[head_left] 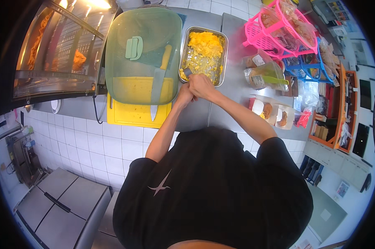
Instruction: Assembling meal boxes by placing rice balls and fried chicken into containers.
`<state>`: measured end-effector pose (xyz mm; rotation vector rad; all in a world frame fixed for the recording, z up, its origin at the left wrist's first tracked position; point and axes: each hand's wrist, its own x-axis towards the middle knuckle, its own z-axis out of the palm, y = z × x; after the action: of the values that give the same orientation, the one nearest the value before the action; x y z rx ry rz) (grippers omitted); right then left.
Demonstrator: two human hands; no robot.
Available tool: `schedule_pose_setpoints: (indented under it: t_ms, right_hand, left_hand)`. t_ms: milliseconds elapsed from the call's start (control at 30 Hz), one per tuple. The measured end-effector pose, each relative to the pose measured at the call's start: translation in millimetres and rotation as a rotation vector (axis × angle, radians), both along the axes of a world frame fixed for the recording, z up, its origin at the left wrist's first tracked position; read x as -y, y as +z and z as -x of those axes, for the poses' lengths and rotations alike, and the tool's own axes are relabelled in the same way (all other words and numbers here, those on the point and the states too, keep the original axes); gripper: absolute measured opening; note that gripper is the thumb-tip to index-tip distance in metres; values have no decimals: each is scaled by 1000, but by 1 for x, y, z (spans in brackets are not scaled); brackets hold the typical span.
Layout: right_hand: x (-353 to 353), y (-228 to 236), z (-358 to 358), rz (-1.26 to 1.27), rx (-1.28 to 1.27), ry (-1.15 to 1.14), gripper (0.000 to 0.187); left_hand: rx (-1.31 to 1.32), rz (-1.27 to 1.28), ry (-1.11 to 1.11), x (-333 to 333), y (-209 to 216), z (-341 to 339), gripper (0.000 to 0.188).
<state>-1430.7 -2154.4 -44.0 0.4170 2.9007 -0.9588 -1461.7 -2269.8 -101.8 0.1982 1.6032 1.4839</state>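
Note:
My two hands meet at the near edge of a metal tray (pixel 226 54) that holds crumbled yellow food (pixel 205 45), perhaps egg. Heaped at the far end, the food thins to scattered bits nearer me. My right hand (pixel 202 86) is closed, and the grey end of a utensil (pixel 188 72) sticks out from it over the tray's near left corner. Just below and left of it, my left hand (pixel 184 96) is closed against the right; whatever it grips is hidden. Left of the tray lies a large translucent green lid (pixel 125 31) with a pale green handle.
A yellow-handled knife (pixel 153 113) lies at the lid, its tip past the lid's near edge, above a yellow cutting board (pixel 129 115). Left stands a lit glass food cabinet (pixel 54 83). Right are a pink basket (pixel 256 35), a blue basket (pixel 305 66), a tub (pixel 258 81) and boxed food (pixel 267 110).

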Motion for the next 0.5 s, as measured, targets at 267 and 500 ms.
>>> schedule_pose_setpoints:
  t_ms: [267, 500]
  right_hand:
    - [-74, -11, 12, 277, -94, 223, 27]
    - [-104, -15, -18, 1199, 381, -354, 16]
  left_hand:
    - [87, 1, -33, -4, -4, 5, 37]
    - [53, 24, -35, -2, 7, 1, 39]
